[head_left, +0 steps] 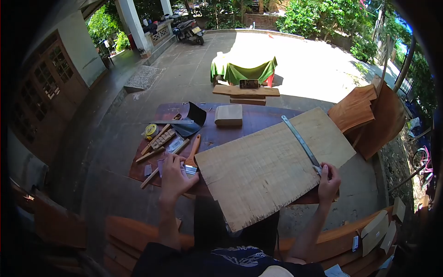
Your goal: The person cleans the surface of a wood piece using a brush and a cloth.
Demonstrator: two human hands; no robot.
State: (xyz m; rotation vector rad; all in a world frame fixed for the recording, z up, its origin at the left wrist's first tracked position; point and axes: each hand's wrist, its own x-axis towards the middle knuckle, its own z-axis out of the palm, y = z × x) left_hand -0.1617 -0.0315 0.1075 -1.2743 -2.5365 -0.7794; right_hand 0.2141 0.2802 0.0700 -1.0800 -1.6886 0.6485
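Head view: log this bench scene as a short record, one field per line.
Left hand: at the bristle end of the brush; firmness of grip unclear
Right hand: on the near end of the ruler
Ruler: slantwise on the board, toward its right end
Board: on the table, overhanging the near edge
Block: on the table, beyond the board
Tape: on the table's left side
Phone: beyond the table, by a plank

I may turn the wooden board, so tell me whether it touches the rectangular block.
Apart. The head view plainly shows a strip of dark tabletop between the far edge of the wooden board and the rectangular block.
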